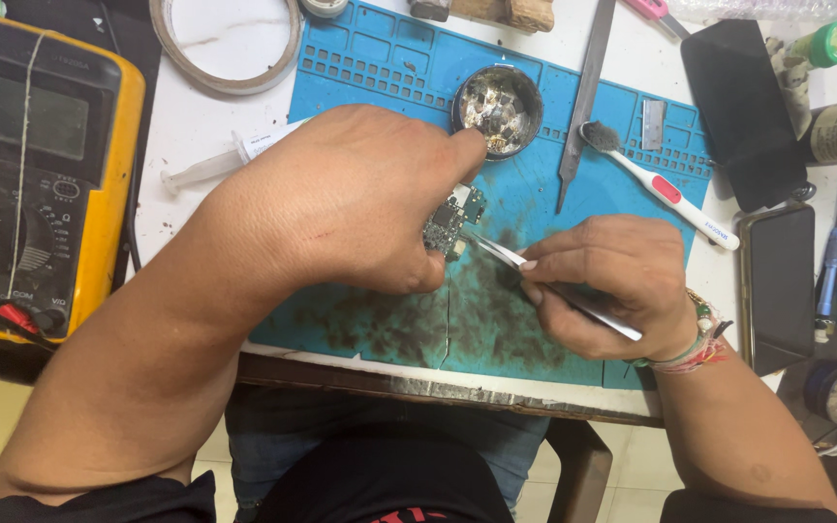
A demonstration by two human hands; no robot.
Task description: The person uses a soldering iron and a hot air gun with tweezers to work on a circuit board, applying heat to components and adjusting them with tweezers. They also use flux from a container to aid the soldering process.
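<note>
Blue silicone covered the middle of the bench: a work mat [389,77], stained dark over its near half, and I took everything else from it. From the head view, the left hand [341,199] lay over the mat's centre, its thumb and fingers pinching a small circuit board [453,224] by one edge and holding it just above the stained patch. The right hand [612,281] sat beside it, toward the mat's right edge, fingers pressed together around metal tweezers [559,291], whose tips touched the board's lower corner. A round metal dish [497,109] of tiny parts stood on the mat just beyond the board. Right of the dish lay a flat metal file [581,107] and a white-handled brush [661,189], its bristle head resting on the mat. Off the mat's left edge sat a yellow multimeter [41,174], with a clear syringe [215,165] between them. Beyond the mat's far left corner lay a roll of tape [227,44]. Off its right edge lay two dark phones [777,286].
</note>
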